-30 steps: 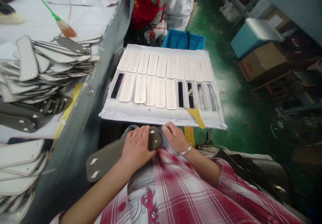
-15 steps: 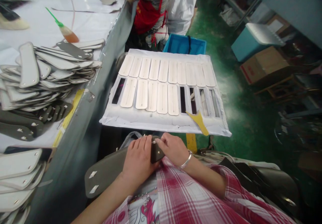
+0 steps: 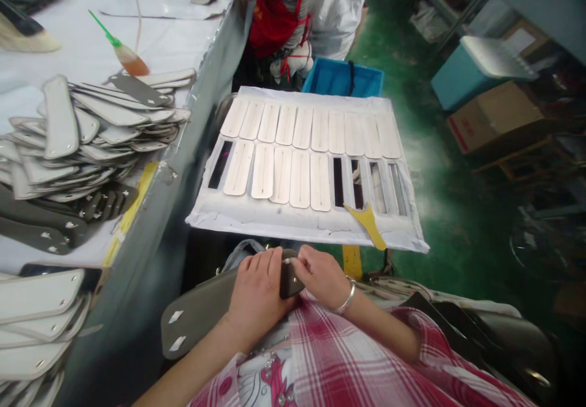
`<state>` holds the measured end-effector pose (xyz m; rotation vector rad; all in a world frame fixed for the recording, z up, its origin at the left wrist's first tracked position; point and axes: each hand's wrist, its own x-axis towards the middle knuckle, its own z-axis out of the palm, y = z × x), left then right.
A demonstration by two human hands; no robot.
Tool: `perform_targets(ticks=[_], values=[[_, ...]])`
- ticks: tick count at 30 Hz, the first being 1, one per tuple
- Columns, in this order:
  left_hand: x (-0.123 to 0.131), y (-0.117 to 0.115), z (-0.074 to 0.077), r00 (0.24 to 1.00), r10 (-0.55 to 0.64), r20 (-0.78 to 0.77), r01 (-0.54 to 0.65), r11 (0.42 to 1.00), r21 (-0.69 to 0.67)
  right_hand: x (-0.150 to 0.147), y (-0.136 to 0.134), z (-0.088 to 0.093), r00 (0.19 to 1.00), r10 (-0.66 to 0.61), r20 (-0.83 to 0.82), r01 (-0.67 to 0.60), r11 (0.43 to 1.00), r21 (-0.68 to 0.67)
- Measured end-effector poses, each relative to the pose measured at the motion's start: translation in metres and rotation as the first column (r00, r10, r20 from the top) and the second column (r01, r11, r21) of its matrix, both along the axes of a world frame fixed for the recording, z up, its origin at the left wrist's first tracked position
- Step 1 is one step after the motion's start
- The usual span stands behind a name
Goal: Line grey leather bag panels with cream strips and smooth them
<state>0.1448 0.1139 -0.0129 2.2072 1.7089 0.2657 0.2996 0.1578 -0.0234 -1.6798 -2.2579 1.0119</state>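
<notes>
Having moved in, the right hand [image 3: 323, 277] pinched a white tab [image 3: 287, 261] beside the left hand [image 3: 257, 288] clasping a grey strip [image 3: 204, 314].

We count, on the white board [image 3: 293, 218]: pale panels [image 3: 300, 179], fifteen (far row ten, near row five); open slots [image 3: 338, 181], five (left one, right four); yellow forked tool [image 3: 370, 224], one. Elsewhere: blue tub [image 3: 330, 79], one; green-tipped bottle [image 3: 132, 60], one; silver bracelet [image 3: 350, 297], one; wearer's hands [image 3: 256, 288], two.

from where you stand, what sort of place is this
Probably a workshop or factory floor: a heap of similar white pieces on a workbench, rows of pale strips on a white board, and a red apron.
</notes>
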Motion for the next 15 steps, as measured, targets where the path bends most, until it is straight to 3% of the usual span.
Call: perform_targets(ticks=[5, 7, 11, 13, 15], values=[[0.001, -0.008, 0.008, 0.999, 0.033, 0.005, -0.033, 0.999, -0.027, 0.0, -0.008, 0.0, 0.993, 0.009, -0.115, -0.005, 0.999, 0.031], [0.002, -0.011, 0.004, 0.999, 0.032, 0.024, -0.031, 0.999, -0.038, 0.004, -0.014, -0.009, 0.99, -0.029, -0.141, 0.038, 0.998, 0.06], [0.01, -0.012, -0.006, 0.997, -0.047, 0.057, 0.05, 0.997, -0.055, 0.021, -0.023, -0.03, 0.99, -0.105, -0.093, 0.104, 0.995, -0.008], [0.014, -0.017, -0.001, 0.998, -0.063, 0.021, 0.062, 0.998, 0.018, 0.026, -0.033, -0.021, 0.993, -0.118, -0.019, 0.118, 0.993, -0.017], [0.011, -0.024, 0.008, 0.996, -0.063, -0.062, 0.069, 0.991, 0.112, 0.022, -0.041, -0.001, 0.995, -0.102, -0.001, 0.102, 0.995, 0.01]])
